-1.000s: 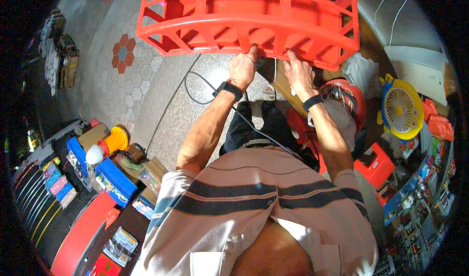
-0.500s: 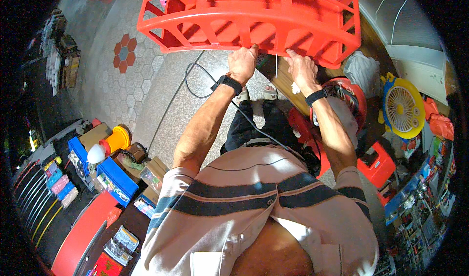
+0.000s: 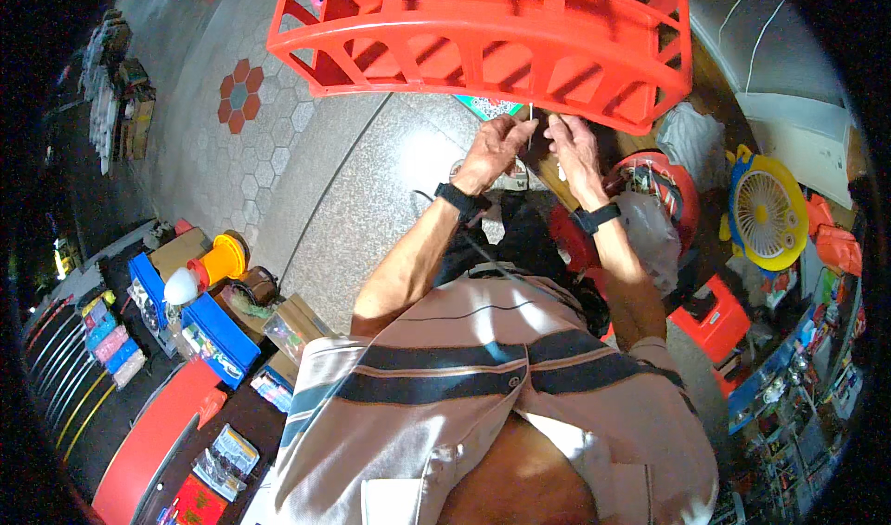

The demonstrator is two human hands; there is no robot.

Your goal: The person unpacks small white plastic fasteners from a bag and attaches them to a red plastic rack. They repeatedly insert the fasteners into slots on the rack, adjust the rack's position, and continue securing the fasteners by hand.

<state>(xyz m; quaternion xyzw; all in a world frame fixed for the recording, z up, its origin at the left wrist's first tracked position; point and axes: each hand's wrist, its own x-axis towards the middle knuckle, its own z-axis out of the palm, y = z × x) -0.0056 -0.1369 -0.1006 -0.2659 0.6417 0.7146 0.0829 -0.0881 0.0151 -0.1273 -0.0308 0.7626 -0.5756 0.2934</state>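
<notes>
A red plastic basket (image 3: 483,56) with open slatted sides lies tilted across the top of the view. From its lower rim a thin white strip (image 3: 531,115) hangs down. My left hand (image 3: 492,154) is just below the rim, thumb and fingertips pinched on the strip. To the right of the strip is my right hand (image 3: 575,149), its fingers curled together with their tips close to it; whether they hold anything is hidden. Both wrists wear black bands. Behind my left fingertips a green-edged printed card (image 3: 492,106) shows under the basket.
On the right are a red tub (image 3: 682,186) with a clear plastic bag, a yellow and blue fan (image 3: 766,205) and a red stool (image 3: 713,321). Blue bins (image 3: 221,339) and cardboard boxes (image 3: 292,325) stand at left. A black cable (image 3: 492,258) runs near my waist.
Both hands have come off the basket's rim; the left has moved right and down to the white strip. The black cable's loop has dropped, and the green-edged card has come into sight.
</notes>
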